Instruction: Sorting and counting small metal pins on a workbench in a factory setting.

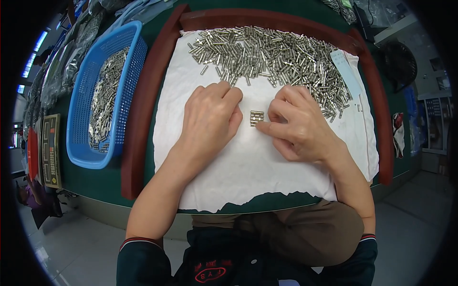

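A small block of short shiny metal pins (pixel 256 115) lies side by side on the white cloth (pixel 229 176). My right hand (pixel 300 126) is bent over its right side, one fingertip touching the lower pins. The other right fingers are curled in, and what they may hold is hidden. To the left of the block, my left hand (pixel 210 117) is closed with its back up. Its fingertips are near the front edge of a big heap of loose metal pins (pixel 267 52), and I cannot see what is between them.
A dark red wooden frame (pixel 267 18) borders the cloth at the back and both sides. To its left stands a blue plastic basket (pixel 90 163) holding many similar pins. A pale blue strip (pixel 346 74) lies by the heap's right edge. Beyond the basket is a dark flat box (pixel 51 151).
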